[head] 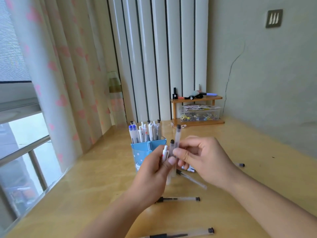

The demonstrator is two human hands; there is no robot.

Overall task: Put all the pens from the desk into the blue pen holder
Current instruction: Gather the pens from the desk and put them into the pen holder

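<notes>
The blue pen holder (139,152) stands on the wooden desk (103,177) with several pens (145,133) upright in its back compartments. Just in front of it, my left hand (151,176) grips a small bunch of pens (165,152), white and clear ones. My right hand (204,160) pinches a clear pen with a dark cap (177,134) from that bunch, held upright. More clear pens lie flat on the desk: one under my hands (192,179), one nearer me (180,199), one at the front edge (188,233). A pen's capped end (241,164) shows beyond my right hand.
A small wooden shelf (197,109) with a clear box of clips and small items on top stands at the back against the wall. A curtain (60,83) and a window (20,143) run along the desk's left side. The green wall borders the right.
</notes>
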